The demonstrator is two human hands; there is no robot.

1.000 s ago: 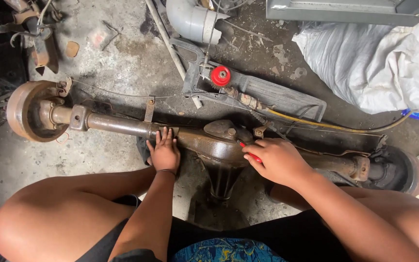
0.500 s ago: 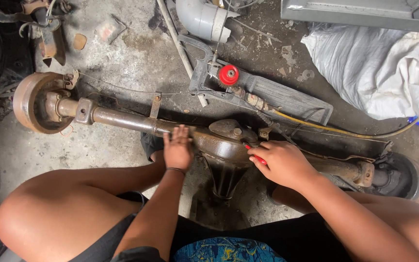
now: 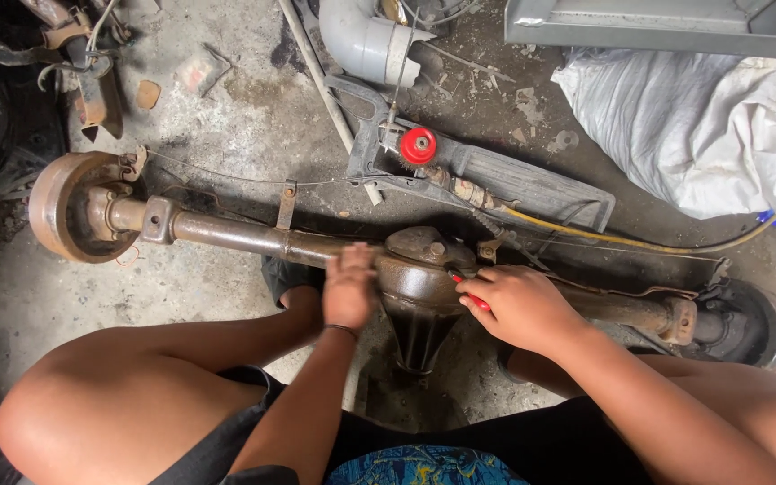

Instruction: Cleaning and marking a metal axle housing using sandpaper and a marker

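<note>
A rusty rear axle [image 3: 226, 233] lies across the concrete floor between my knees, with a brake drum [image 3: 69, 207] at its left end and a dark hub [image 3: 756, 323] at the right. Its round differential housing [image 3: 419, 274] sits in the middle. My left hand [image 3: 349, 287] rests on the axle tube just left of the housing, fingers laid over it. My right hand [image 3: 518, 305] grips a red-handled tool [image 3: 467, 292], whose tip is hidden, against the housing's right side.
A black bracket with a red knob [image 3: 418, 145] lies behind the axle. A grey pipe elbow [image 3: 361, 40] and a metal rod are farther back. White sacks [image 3: 702, 126] sit at the right, scrap metal parts [image 3: 74, 63] at the upper left. A yellow cable [image 3: 621, 241] trails right.
My left hand has slid right along the axle tube, closer to the housing. My right hand stays at the housing with the tool. The view has shifted a little.
</note>
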